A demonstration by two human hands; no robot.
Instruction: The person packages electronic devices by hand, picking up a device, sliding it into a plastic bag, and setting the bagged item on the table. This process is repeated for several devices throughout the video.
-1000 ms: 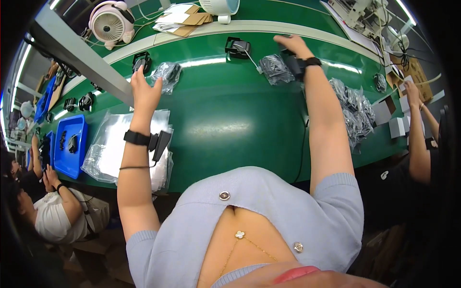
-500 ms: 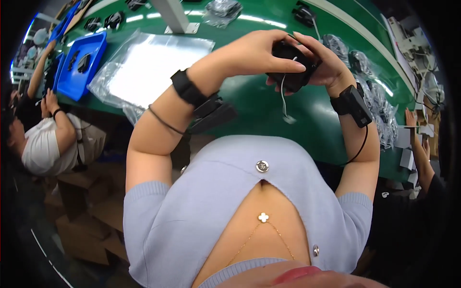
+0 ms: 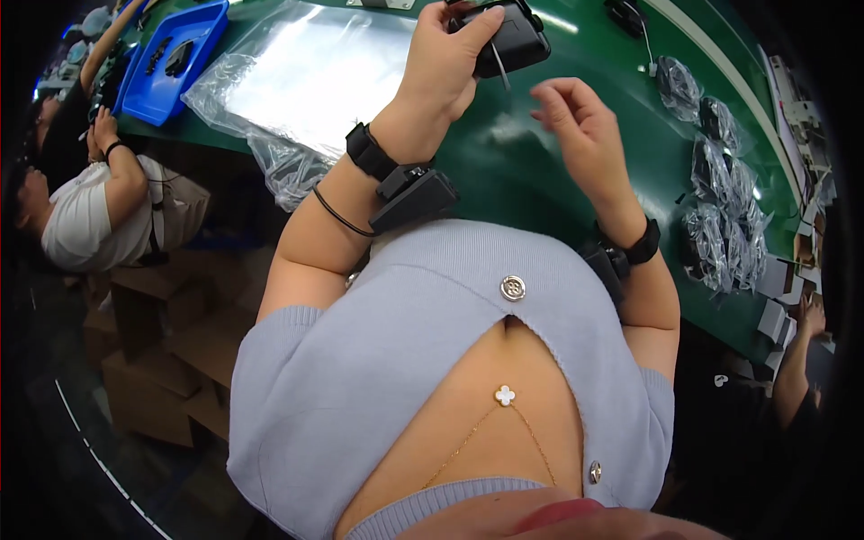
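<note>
Left hand [image 3: 445, 67], upper centre of frame: fingers wrapped around a black device [image 3: 515, 38], a blocky, matte, plastic-looking piece with rounded corners. It is held clear of the green table [image 3: 504, 171]. A thin pale cord or tab [image 3: 498, 65] hangs from its lower edge.

Right hand [image 3: 576, 126], just right of centre: open, fingers loosely curled, holding nothing, near the device but apart from it.

Progress, judged from the layout only: the device in hand is bare, with no bag on it. At the right edge of the frame lies a row of bagged black items [image 3: 720, 180] in crinkled clear film, which I read as finished pieces. One more black part [image 3: 625, 13] sits unbagged at the top of the frame. So bagging of the held piece appears not yet done; several pieces appear complete.

Materials:
- Stack of clear plastic bags [image 3: 306, 72], upper left: flat, glossy, strong glare, wrinkled loose edges hanging over the table's near side.
- Blue tray [image 3: 202, 36], far upper left: rigid plastic, shallow wall, small dark parts inside; their kind cannot be told.
- Table surface: smooth, green, slightly reflective.
- Both wrists carry black bands with boxy black units.

A seated co-worker [image 3: 85, 207] in a white top works at the left edge.
</note>
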